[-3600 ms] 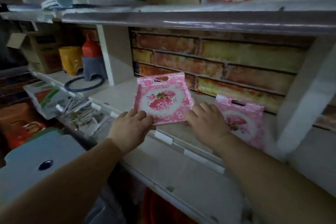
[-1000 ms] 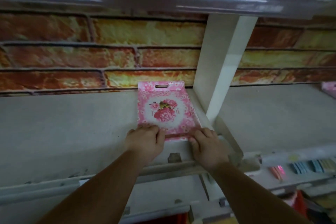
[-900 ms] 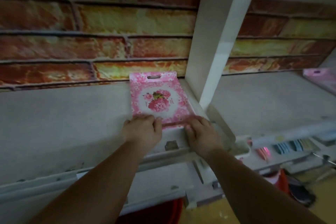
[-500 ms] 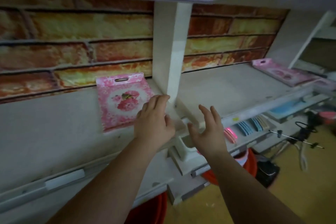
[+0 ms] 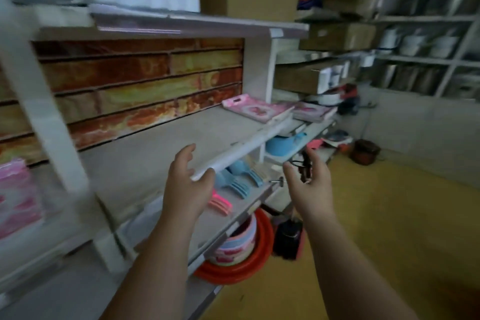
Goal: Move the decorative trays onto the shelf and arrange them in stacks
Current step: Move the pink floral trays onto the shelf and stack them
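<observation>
A pink floral tray (image 5: 15,195) lies on the grey shelf (image 5: 155,153) at the far left, blurred, behind a white post (image 5: 49,122). More pink trays (image 5: 257,110) lie stacked at the shelf's far right end, and another pink stack (image 5: 314,111) sits just beyond them. My left hand (image 5: 185,184) hovers in front of the shelf edge with fingers spread, holding nothing. My right hand (image 5: 309,182) is raised beside it, fingers relaxed and empty. Both hands are well short of the right-hand trays.
Blue scoops (image 5: 239,176) and pink combs (image 5: 220,202) lie on a lower ledge. Red and pink basins (image 5: 236,249) stand on the yellow floor under the shelf. A dark bag (image 5: 365,150) sits by the far wall. Boxes and pots fill the back shelves.
Both hands have let go of the pink tray and lifted off it. The view has swung right, so that tray now sits at the far left and the right-hand stacks have come into view.
</observation>
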Demonstrator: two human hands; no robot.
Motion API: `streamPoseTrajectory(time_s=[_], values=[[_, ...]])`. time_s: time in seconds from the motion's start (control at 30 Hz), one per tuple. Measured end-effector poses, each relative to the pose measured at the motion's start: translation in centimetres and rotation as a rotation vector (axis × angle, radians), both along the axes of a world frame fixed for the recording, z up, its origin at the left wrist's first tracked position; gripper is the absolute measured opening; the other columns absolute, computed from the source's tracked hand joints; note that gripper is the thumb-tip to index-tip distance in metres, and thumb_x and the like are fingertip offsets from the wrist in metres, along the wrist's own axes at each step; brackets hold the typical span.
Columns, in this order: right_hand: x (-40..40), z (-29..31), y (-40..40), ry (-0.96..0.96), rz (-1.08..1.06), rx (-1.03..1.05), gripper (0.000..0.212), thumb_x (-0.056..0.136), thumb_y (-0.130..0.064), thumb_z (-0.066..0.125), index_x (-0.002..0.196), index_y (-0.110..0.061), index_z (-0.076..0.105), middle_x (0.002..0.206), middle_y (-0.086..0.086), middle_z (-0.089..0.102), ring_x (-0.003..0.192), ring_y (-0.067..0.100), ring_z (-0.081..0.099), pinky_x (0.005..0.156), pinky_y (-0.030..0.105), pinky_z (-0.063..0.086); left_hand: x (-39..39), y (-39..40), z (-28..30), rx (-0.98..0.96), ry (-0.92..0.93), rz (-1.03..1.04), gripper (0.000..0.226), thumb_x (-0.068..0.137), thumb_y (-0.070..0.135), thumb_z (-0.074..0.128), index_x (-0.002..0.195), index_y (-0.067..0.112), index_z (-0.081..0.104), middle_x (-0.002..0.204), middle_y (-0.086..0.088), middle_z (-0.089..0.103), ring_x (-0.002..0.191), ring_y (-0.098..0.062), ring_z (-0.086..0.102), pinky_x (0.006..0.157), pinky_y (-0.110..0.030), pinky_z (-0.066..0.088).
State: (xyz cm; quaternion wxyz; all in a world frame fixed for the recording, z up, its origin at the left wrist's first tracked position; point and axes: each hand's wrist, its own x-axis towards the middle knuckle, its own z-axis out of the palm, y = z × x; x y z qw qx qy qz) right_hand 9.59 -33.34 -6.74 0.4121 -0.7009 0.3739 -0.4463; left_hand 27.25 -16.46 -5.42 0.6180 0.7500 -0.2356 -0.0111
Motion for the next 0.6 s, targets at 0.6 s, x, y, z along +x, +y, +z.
streamPoseTrajectory(time_s=[0.6], values=[[-22.4,-1.7,-14.4,0.004,-0.548,0.144,0.076,0.09,-0.068,0.071,0.157,-0.056,0.037,0.175,-0.01,0.023,0.161,0.02,0.022,0.123,0.055,0.033,-10.2,-23.0,5.6,0.047,-0.113,-0.362,0.072,0.095,0.038,0.076,0.156,0.052,0.04,0.167,0.008,0.04,0.15,-0.021,0.043,0.114,-0.045,0.043]])
